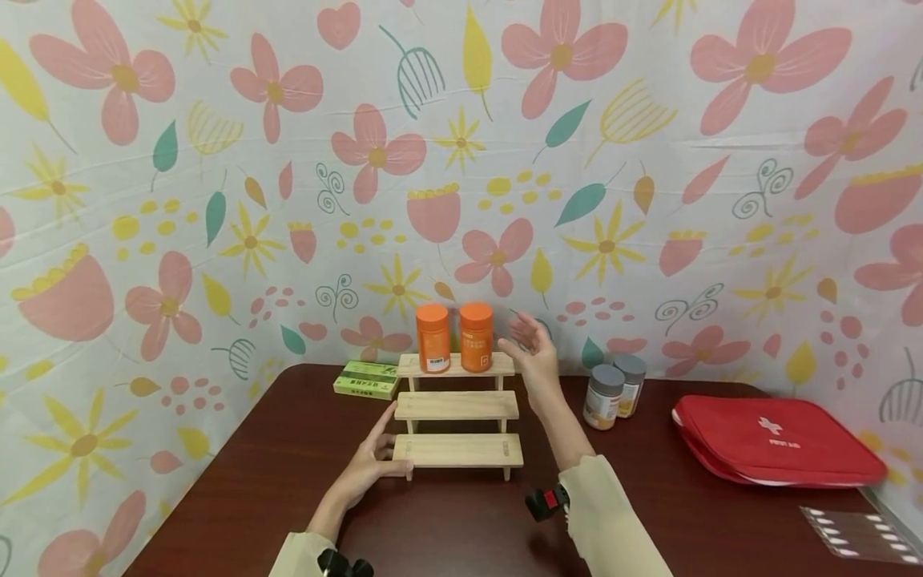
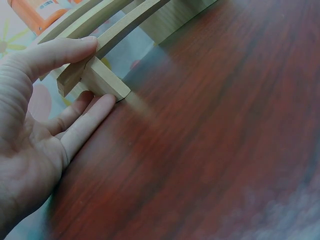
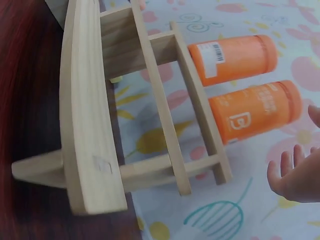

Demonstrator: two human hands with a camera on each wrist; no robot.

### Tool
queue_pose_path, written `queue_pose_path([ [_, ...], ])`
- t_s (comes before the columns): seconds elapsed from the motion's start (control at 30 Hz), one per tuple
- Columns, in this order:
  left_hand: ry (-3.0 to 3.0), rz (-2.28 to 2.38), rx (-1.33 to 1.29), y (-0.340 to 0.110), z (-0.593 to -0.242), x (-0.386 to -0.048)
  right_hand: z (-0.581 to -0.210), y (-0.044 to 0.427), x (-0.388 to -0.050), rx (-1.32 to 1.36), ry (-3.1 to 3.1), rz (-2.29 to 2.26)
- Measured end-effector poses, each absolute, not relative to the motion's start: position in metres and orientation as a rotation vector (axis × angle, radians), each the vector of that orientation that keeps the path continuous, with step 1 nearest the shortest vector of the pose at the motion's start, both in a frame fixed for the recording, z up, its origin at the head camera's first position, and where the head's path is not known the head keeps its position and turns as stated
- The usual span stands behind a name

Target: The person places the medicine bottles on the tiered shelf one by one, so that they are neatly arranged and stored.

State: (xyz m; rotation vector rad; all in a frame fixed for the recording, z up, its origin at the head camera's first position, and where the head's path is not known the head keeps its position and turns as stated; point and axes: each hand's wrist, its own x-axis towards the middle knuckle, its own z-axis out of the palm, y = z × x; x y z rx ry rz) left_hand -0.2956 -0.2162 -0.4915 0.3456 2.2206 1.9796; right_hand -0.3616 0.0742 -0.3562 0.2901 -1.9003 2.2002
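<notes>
A three-step wooden shelf (image 1: 457, 406) stands on the table. Two orange bottles with orange lids stand upright on its top step: a left bottle (image 1: 433, 340) and a right bottle (image 1: 476, 338), the latter's printed label showing. My left hand (image 1: 371, 458) holds the shelf's left end. In the left wrist view its thumb (image 2: 75, 50) lies on the lowest step and its fingers (image 2: 92, 122) touch the leg below. My right hand (image 1: 534, 357) is raised just right of the right bottle, fingers spread, apart from it and holding nothing.
A green box (image 1: 366, 380) lies left of the shelf. Two grey-lidded jars (image 1: 602, 397) stand to the right. Farther right are a red first aid pouch (image 1: 782, 441) and a clear blister pack (image 1: 861, 534). A flower-patterned cloth (image 1: 461, 160) hangs behind the dark table (image 1: 238, 497).
</notes>
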Motion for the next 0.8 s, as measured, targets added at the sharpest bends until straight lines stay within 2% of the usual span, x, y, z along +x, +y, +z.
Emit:
queue_pose_path([
  [0.5,2.215,1.984,0.335,-0.216,-0.494,-0.295,-0.358,0.108,-0.33,0.185,-1.913,2.132],
  [0.8,2.208,1.991,0.333,-0.216,-0.493,-0.296,-0.356,0.126,-0.321,0.167,-1.872,2.067],
])
